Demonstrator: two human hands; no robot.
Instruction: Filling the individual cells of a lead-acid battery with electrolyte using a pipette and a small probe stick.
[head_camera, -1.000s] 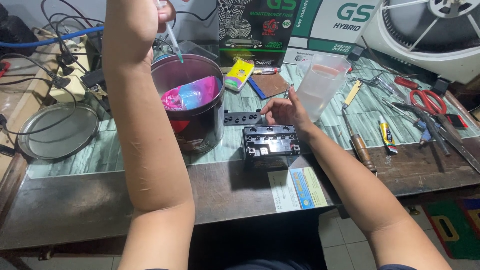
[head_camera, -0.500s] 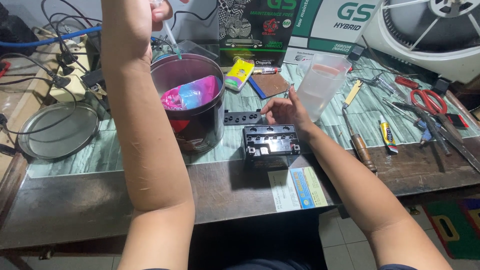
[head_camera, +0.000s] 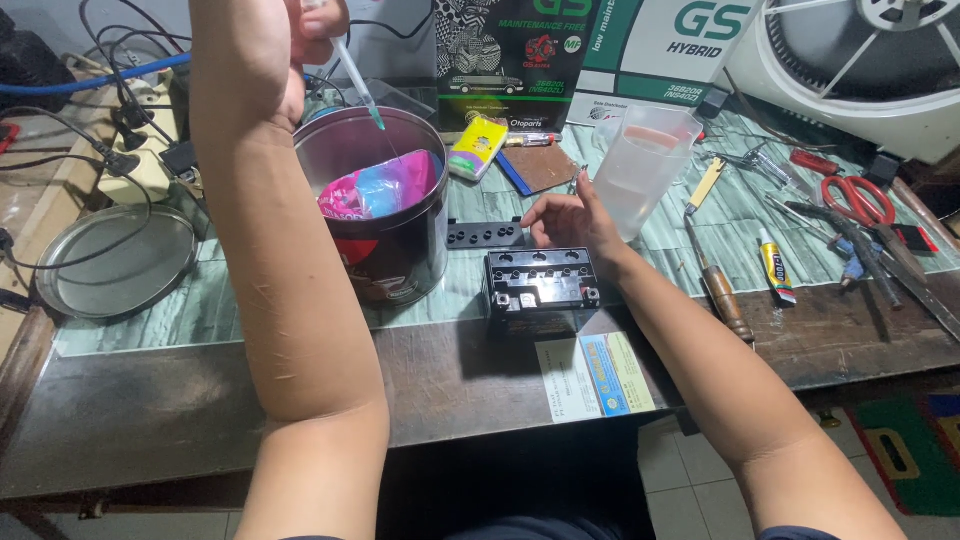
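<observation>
My left hand (head_camera: 300, 40) is raised high at the top of the view, gripping a thin clear dropper tube (head_camera: 358, 85) whose tip points down over a round dark tin (head_camera: 385, 250). Pink and blue plastic bags (head_camera: 380, 188) lie inside the tin. My right hand (head_camera: 570, 220) rests on the bench just behind a small black battery (head_camera: 538, 282) with a row of open fill holes on top. Its fingers are loosely spread and touch nothing else. A black strip cap (head_camera: 485, 235) lies to the left of this hand. A clear plastic cup (head_camera: 645, 170) stands right beside it.
A round metal lid (head_camera: 115, 262) lies at the left with cables and a power strip (head_camera: 140, 150) behind. Red scissors (head_camera: 855, 200), a wooden-handled tool (head_camera: 720, 285), a glue tube (head_camera: 775, 272) and pliers lie at the right. Printed boxes (head_camera: 520, 60) and a white fan (head_camera: 880, 60) stand at the back.
My left hand with the dropper has shifted slightly toward the left and up. My right hand stays behind the battery.
</observation>
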